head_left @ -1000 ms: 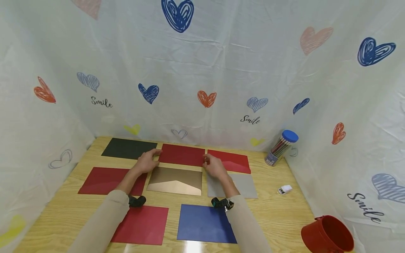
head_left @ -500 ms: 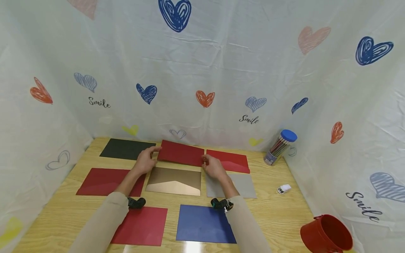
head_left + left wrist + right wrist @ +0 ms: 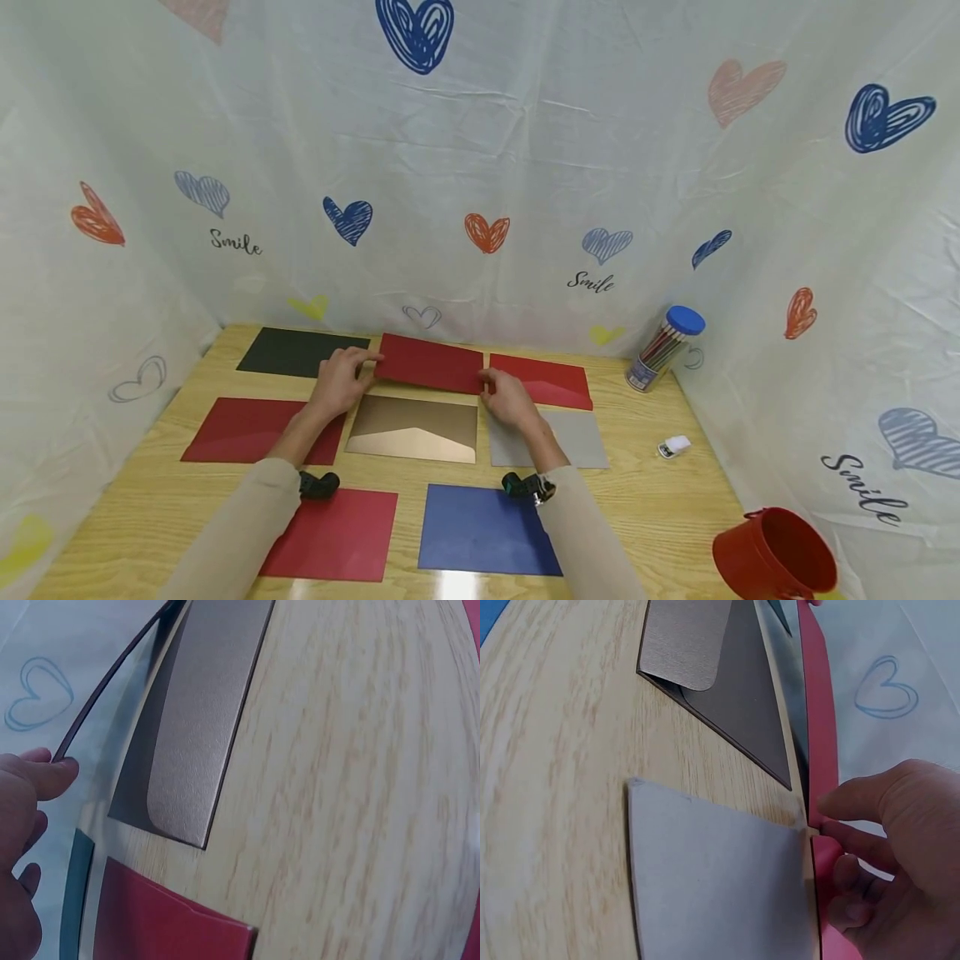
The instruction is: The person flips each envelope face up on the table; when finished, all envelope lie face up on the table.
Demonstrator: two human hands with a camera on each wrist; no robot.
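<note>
Between my hands, a dark red envelope [image 3: 431, 364] in the back row is raised off the table, its left side higher than its right. My left hand [image 3: 341, 383] pinches its left edge; in the left wrist view, thumb and finger meet on the thin edge of the envelope [image 3: 103, 688]. My right hand [image 3: 510, 397] holds the lower right corner, with thumb and finger on the red envelope [image 3: 821, 720] in the right wrist view. A bronze envelope [image 3: 412, 427] lies flat in front of it. The flap shows on the bronze envelope [image 3: 199, 727] in the left wrist view.
Around lie black [image 3: 296, 352], red [image 3: 543, 382], grey [image 3: 577, 437], maroon [image 3: 236, 429], pinkish-red [image 3: 341, 537] and blue envelopes [image 3: 480, 533]. To the right stand a pencil jar [image 3: 663, 350], a small white-capped bottle [image 3: 673, 447] and a red bucket [image 3: 750, 558]. A curtain [image 3: 525, 167] encloses the table.
A second ago the dark red envelope lay flat; its left side has since risen from the table in my hands. The last half second shows little movement.
</note>
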